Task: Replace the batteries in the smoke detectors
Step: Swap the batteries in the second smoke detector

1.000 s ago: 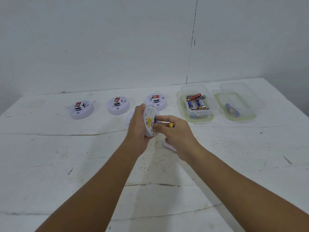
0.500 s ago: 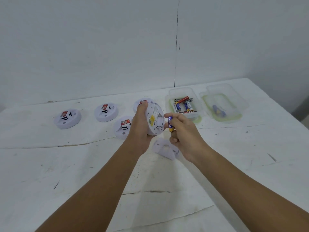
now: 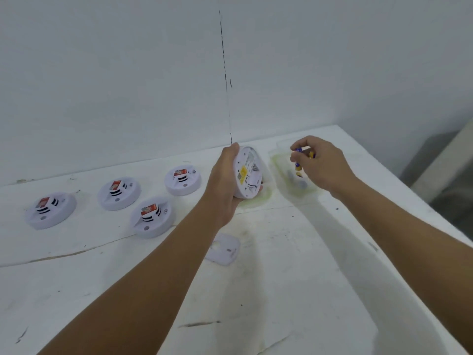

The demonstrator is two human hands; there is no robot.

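Note:
My left hand grips a white smoke detector on edge above the table, its back with a yellow label facing right. My right hand pinches blue-and-yellow batteries over a clear green-rimmed container at the back right. Another blue-and-yellow battery shows just below the fingers, over the container. A flat white battery cover lies on the table below my left forearm. The second container is mostly hidden behind the held detector.
Several other white smoke detectors with red labels stand face up at the left. A white wall rises behind the table. The table's right edge drops to a dark floor.
My right hand has moved away from the detector to the right, carrying batteries over the right container. The left hand keeps the detector. The view has swung right.

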